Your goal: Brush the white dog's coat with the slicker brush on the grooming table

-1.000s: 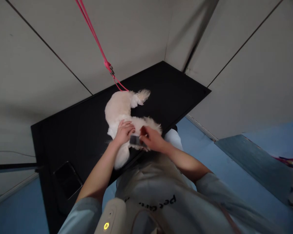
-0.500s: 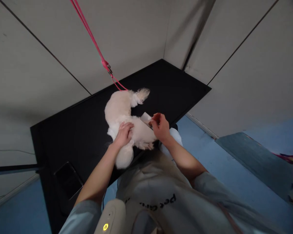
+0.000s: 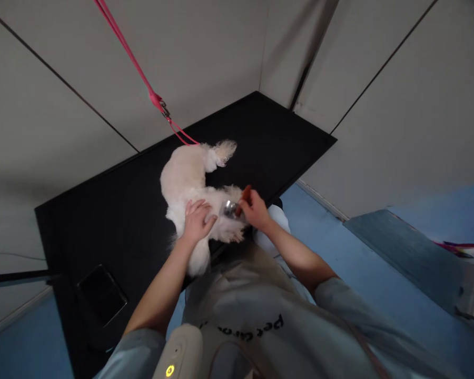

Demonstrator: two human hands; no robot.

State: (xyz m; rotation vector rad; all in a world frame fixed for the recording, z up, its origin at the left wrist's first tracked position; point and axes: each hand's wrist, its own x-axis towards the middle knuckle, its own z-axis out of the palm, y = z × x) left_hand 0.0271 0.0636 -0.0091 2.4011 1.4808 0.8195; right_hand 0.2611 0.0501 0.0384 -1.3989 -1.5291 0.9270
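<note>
Near middle of black rectangular table (image 3: pixel 284 131), head view: white-furred animal (image 3: pixel 183 176) lying; left hand (image 3: pixel 197 222) open, spread on fur; right hand (image 3: pixel 257 211) gripping orange-brown tool with shiny metal part (image 3: pixel 245 195), against fur at right. Body coat looks evenly short, far and right tufts longer, ragged.

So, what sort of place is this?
Most likely a pet grooming room: a fluffy white animal, a pink cord leash running to it, and a grey cloth apron with black lettering that seems to read "Pet".
</note>
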